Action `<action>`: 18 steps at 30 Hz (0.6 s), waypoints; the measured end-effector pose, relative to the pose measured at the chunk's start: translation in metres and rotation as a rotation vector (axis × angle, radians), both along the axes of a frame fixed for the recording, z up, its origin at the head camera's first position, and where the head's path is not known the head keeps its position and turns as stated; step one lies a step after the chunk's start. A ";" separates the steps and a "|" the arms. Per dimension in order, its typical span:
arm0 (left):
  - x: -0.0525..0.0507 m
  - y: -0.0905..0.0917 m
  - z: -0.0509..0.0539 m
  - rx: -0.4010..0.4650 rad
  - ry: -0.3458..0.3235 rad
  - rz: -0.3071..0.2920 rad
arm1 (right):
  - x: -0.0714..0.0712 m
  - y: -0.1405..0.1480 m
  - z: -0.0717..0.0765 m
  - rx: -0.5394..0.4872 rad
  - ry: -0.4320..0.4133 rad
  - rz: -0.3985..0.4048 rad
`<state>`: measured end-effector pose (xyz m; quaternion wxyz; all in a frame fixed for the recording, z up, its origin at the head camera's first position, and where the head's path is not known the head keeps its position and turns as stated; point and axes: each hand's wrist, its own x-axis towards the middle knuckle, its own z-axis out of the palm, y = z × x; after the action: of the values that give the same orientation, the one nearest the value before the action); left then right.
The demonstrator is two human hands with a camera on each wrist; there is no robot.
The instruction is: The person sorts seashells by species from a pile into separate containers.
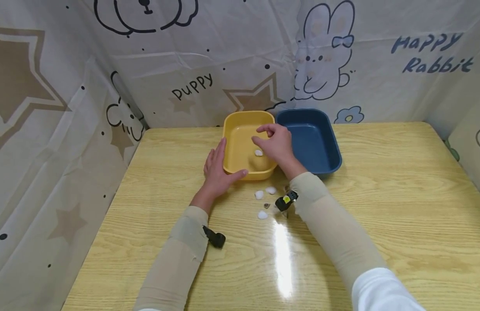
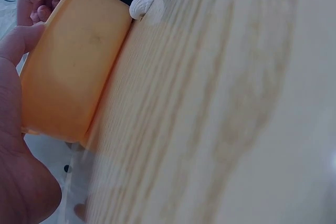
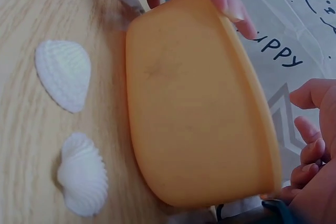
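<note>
My left hand (image 1: 217, 173) rests against the near left corner of a yellow plastic bin (image 1: 259, 176), fingers along its left side and thumb stretched over the front rim. My right hand (image 1: 279, 144) hovers over the bin's right side. Its thumb and index finger stand apart, with nothing visible between them. Just below them a small white seashell (image 1: 258, 153) shows inside the bin; whether it has touched the bottom I cannot tell. In front of the bin lie white ribbed seashells (image 3: 64, 74) and a small brownish shell (image 1: 266, 205). The right wrist partly hides things there.
A dark blue bin (image 1: 336, 151) stands against the yellow bin's right side. Both sit on a wood-grain table (image 1: 387, 203), near its back edge. Behind rises a printed cloth (image 1: 232, 52). A wrist camera (image 1: 283, 202) on the right arm hangs close to the loose shells.
</note>
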<state>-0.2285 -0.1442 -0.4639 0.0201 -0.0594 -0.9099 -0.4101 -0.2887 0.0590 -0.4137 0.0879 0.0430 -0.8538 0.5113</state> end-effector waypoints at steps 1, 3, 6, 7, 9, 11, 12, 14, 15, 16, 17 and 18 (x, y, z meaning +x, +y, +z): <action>0.000 0.000 0.000 0.000 -0.003 0.001 | 0.001 0.001 0.001 0.001 0.004 -0.003; 0.001 0.001 0.000 0.000 -0.006 0.004 | 0.002 0.003 0.002 -0.002 0.015 -0.004; 0.001 0.002 0.000 0.002 -0.005 0.004 | 0.006 0.006 0.005 -0.014 0.031 0.001; 0.001 0.002 0.000 0.001 -0.005 0.005 | 0.008 0.008 0.006 -0.016 0.038 0.003; 0.001 0.002 0.000 0.002 -0.004 0.004 | 0.011 0.010 0.008 -0.018 0.043 0.007; 0.001 0.002 0.000 0.004 -0.005 0.003 | 0.015 0.012 0.011 -0.015 0.046 0.009; 0.001 0.002 0.001 0.004 -0.006 0.004 | 0.017 0.013 0.012 -0.010 0.049 0.011; 0.001 0.002 0.001 0.003 -0.008 0.006 | 0.021 0.015 0.013 -0.007 0.054 0.015; 0.001 0.002 0.001 0.002 -0.011 0.008 | 0.023 0.016 0.015 -0.004 0.059 0.017; 0.001 0.002 0.001 0.002 -0.012 0.010 | 0.025 0.017 0.015 -0.002 0.061 0.018; 0.001 0.002 0.001 0.001 -0.015 0.012 | 0.028 0.018 0.016 0.001 0.063 0.020; 0.001 0.002 0.001 0.001 -0.019 0.013 | 0.030 0.019 0.017 0.005 0.063 0.021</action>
<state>-0.2271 -0.1424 -0.4630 0.0141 -0.0497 -0.9102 -0.4109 -0.2585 0.0780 -0.3972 0.1092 0.0681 -0.8513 0.5086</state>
